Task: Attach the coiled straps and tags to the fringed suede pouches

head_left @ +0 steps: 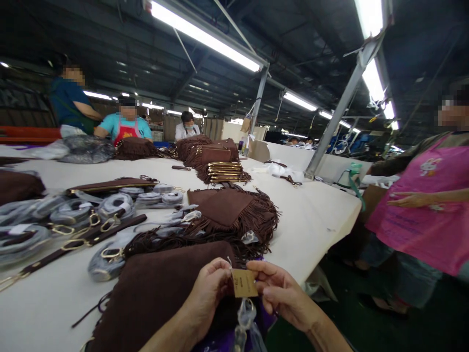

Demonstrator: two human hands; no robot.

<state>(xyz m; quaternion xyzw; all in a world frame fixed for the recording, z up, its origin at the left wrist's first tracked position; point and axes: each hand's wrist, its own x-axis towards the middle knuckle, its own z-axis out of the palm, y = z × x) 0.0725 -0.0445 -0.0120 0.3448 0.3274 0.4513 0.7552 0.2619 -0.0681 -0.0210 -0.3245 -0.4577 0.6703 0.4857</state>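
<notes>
A tan paper hang tag (245,283) with dark print and a thin white string is between my two hands. My left hand (207,296) pinches it at the left edge, close to the string. With closed fingers, my right hand (286,296) grips the tag's right edge. A dark brown suede-like bag (157,288) lies under my left hand and forearm. Just below the tag is a gold metal clasp (246,309) wrapped in clear plastic. Beyond my hands lies a brown fringed bag (220,210).
Plastic-wrapped coiled straps (117,208) and a brown strap with gold hooks (78,242) lie on the white table (311,210) at left. Stacked fringed bags (208,154) stand farther back. A person in a pink apron (421,205) stands at right; several others work across the table.
</notes>
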